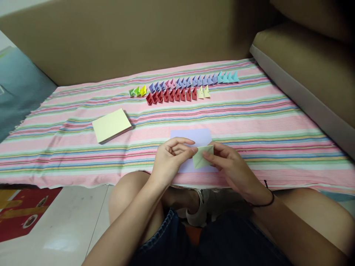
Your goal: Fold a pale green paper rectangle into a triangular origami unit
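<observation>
A small pale yellow-green piece of folded paper (200,159) is held up between my two hands, its creases showing. My left hand (173,153) pinches its upper left corner with thumb and fingertips. On the other side, my right hand (229,159) grips it, thumb on the front and fingers behind. Beneath both hands lies a flat lilac sheet (191,136) on the striped cloth (249,122); the hands and the folded paper cover part of it.
Two rows of small folded paper figures stand further back, among them red ones (172,96), purple ones (199,80) and turquoise ones (227,77). A stack of pale yellow paper (112,125) sits at the left. Behind rises a brown sofa back (138,40), with cushions (307,74) at the right.
</observation>
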Demonstrator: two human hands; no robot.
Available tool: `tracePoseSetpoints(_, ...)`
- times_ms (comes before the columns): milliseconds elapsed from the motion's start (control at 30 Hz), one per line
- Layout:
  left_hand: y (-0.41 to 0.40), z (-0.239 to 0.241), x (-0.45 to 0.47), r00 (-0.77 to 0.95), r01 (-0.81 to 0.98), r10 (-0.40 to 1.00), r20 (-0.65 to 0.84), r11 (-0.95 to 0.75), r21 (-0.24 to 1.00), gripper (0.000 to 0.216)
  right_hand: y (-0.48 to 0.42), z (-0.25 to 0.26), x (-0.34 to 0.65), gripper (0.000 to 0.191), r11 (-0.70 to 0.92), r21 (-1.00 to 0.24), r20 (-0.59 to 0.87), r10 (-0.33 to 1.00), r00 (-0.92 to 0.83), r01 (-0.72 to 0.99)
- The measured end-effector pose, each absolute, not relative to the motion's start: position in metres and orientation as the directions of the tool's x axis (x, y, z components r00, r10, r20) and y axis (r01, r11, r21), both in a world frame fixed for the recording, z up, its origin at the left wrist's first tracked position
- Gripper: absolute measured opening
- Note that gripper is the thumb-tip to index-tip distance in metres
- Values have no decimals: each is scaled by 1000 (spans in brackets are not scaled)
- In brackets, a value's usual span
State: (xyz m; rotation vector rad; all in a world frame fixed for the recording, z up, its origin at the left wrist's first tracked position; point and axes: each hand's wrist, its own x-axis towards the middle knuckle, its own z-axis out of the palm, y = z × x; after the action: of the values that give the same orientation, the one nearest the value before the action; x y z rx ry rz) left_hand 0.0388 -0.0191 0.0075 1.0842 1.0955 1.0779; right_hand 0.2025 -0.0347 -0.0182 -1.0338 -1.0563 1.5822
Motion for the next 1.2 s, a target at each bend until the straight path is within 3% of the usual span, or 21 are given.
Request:
tracePoseSetpoints(267,-21,6,39,148,-74,982,-118,130,989,22,-32,-16,203,19,-195,-915,-182,981,-70,-353)
tracePoseSetpoints(567,-20,8,38,138,-92,984,-109,123,988,22,-35,-11,202,12,-286,-836,-259,958,-123,-468)
tracePoseSetpoints(1200,-19,9,37,123,-109,987,-108,122,987,20,-35,-9,203,10,-245,-880,-228,969,-91,-407)
